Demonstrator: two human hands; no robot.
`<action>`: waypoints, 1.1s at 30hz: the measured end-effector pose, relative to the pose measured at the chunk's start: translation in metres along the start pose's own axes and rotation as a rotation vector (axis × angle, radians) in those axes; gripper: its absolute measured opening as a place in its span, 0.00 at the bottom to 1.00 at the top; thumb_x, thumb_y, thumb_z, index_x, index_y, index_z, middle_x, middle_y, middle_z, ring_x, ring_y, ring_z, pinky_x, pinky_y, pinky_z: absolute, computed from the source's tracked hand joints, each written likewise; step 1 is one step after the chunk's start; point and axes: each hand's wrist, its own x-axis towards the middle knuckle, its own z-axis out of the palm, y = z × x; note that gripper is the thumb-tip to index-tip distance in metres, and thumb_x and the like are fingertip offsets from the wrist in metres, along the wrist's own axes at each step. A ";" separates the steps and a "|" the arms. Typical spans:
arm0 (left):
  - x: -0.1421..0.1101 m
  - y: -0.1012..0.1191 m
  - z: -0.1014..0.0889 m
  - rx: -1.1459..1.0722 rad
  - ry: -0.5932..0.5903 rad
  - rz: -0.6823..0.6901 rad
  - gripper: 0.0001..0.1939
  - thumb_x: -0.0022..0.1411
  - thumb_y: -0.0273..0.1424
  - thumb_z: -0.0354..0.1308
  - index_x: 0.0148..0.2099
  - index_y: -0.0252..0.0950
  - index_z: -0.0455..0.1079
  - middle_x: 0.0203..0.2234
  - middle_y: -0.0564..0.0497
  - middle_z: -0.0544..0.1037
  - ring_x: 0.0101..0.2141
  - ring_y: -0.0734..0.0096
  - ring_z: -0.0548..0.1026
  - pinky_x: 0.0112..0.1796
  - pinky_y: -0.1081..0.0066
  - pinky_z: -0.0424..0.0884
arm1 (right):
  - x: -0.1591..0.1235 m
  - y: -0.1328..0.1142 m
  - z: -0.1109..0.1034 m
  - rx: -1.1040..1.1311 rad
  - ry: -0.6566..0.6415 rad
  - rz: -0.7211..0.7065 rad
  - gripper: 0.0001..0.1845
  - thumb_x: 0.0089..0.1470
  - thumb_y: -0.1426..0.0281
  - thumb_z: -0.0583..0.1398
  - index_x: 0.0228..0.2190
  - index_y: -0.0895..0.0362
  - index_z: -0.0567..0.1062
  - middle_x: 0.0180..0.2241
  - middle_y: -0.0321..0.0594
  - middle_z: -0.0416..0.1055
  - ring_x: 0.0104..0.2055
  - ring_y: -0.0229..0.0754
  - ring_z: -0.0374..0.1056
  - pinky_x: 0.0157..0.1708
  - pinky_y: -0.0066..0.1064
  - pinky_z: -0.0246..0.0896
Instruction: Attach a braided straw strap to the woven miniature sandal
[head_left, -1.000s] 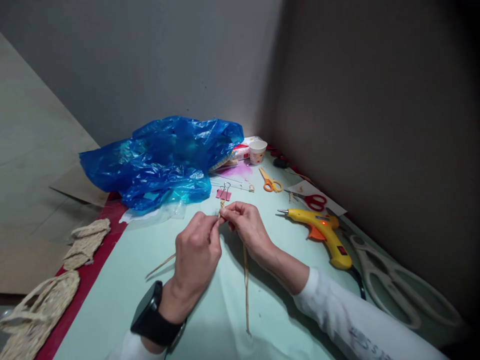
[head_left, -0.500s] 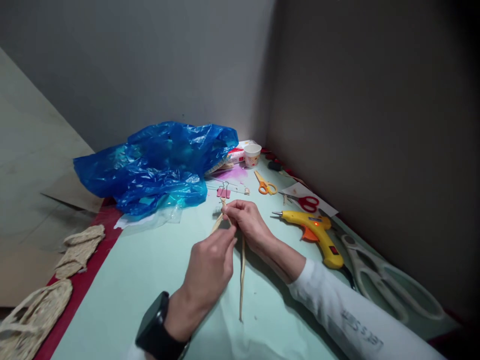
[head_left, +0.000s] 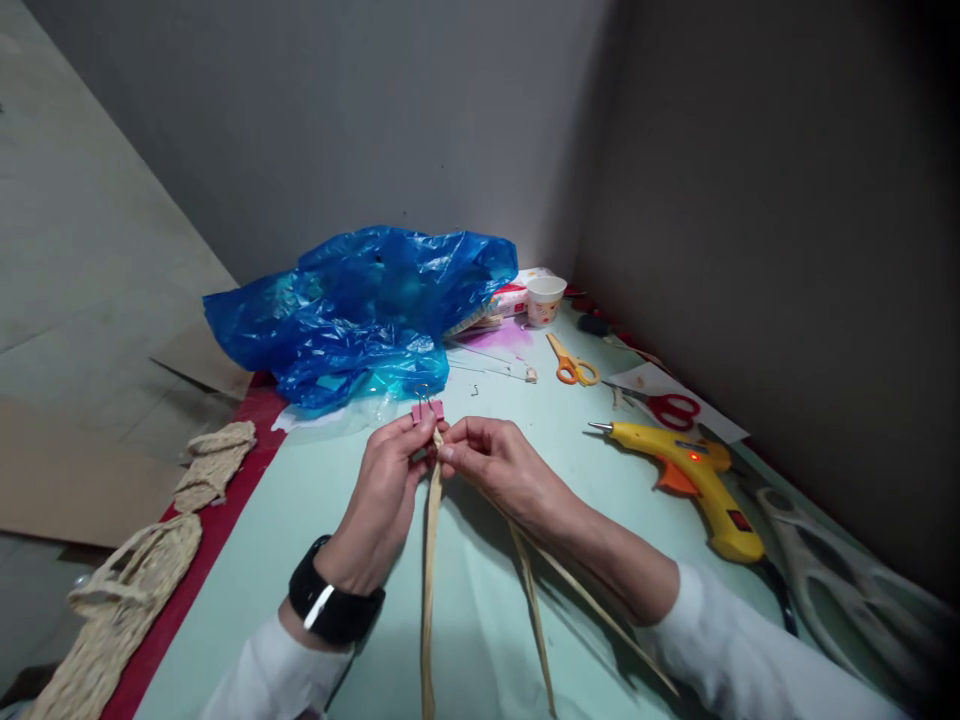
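A pink binder clip (head_left: pixel 418 412) with wire handles grips the top end of several pale straw strands (head_left: pixel 429 590), which start as a short twist or braid. My left hand (head_left: pixel 386 480), with a black watch on its wrist, is closed with thumb and fingers around the twisted top just below the clip. Right beside it, my right hand (head_left: pixel 499 465) pinches the strands between thumb and forefinger. One strand hangs straight down toward me. Two others run out from under my right hand toward the lower right. The exact crossing of the strands is hidden by my fingers.
A crumpled blue plastic bag (head_left: pixel 360 310) lies at the back, near a paper cup (head_left: pixel 545 302). To the right are orange scissors (head_left: pixel 574 368), red-handled scissors (head_left: pixel 671 410), a yellow glue gun (head_left: pixel 697 475) with its light on, and large scissors (head_left: pixel 832 575). Woven straw sandals (head_left: pixel 135 590) lie left.
My left hand has risen from lower on the strands to their top beside the clip. The strands now hang apart below my hands. The view has swung left.
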 end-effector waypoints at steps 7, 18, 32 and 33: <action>-0.002 -0.001 -0.001 -0.067 0.010 -0.062 0.12 0.52 0.34 0.68 0.37 0.32 0.76 0.29 0.52 0.75 0.30 0.74 0.73 0.27 0.77 0.69 | -0.002 0.006 0.001 0.023 0.031 0.016 0.06 0.50 0.67 0.62 0.27 0.59 0.74 0.25 0.35 0.70 0.31 0.39 0.65 0.36 0.30 0.58; -0.005 -0.016 0.004 0.019 -0.140 -0.141 0.11 0.59 0.37 0.62 0.32 0.34 0.70 0.20 0.56 0.68 0.17 0.80 0.64 0.18 0.79 0.63 | 0.004 0.015 -0.003 0.081 0.108 0.080 0.09 0.47 0.65 0.61 0.23 0.57 0.68 0.20 0.35 0.70 0.20 0.40 0.70 0.26 0.34 0.68; 0.000 -0.024 0.005 0.090 -0.055 -0.091 0.12 0.55 0.38 0.63 0.32 0.33 0.70 0.18 0.57 0.64 0.17 0.83 0.56 0.18 0.79 0.48 | 0.008 0.030 -0.013 -0.260 0.116 -0.002 0.08 0.55 0.64 0.57 0.35 0.56 0.66 0.27 0.37 0.71 0.29 0.43 0.70 0.32 0.34 0.64; 0.000 -0.024 0.005 0.096 -0.057 -0.092 0.13 0.55 0.38 0.63 0.31 0.33 0.70 0.18 0.58 0.63 0.16 0.84 0.55 0.17 0.79 0.47 | 0.007 0.030 -0.013 -0.301 0.124 -0.018 0.08 0.55 0.65 0.57 0.37 0.55 0.65 0.27 0.36 0.70 0.29 0.43 0.69 0.31 0.33 0.63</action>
